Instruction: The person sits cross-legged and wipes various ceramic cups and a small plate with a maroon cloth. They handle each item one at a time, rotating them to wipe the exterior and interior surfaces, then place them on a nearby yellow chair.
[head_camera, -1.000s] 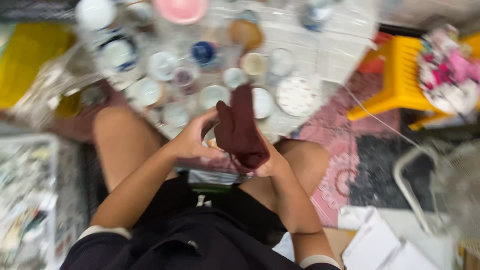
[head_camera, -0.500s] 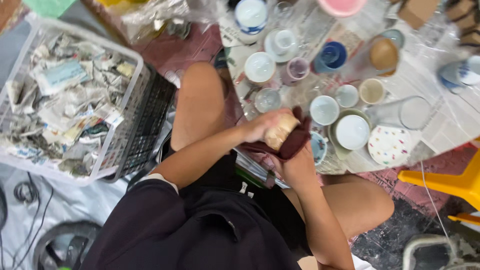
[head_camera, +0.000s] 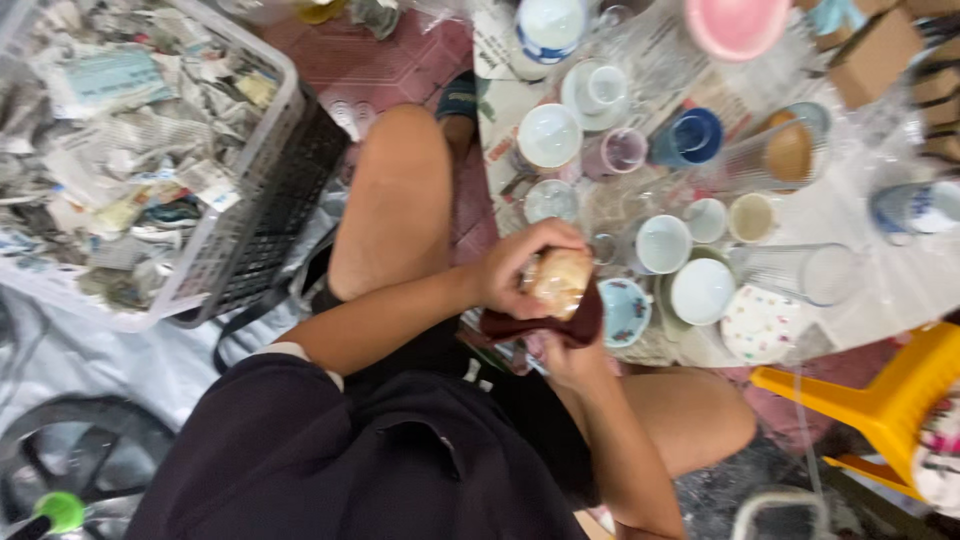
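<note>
Centrally, both hands gripping a tan cup in maroon cloth, cups crowding beyond, paper-filled basket left

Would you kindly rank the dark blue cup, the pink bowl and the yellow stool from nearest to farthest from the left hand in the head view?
From the left hand:
1. Dark blue cup, mid-spread.
2. Pink bowl, top edge.
3. Yellow stool, far right.
</note>
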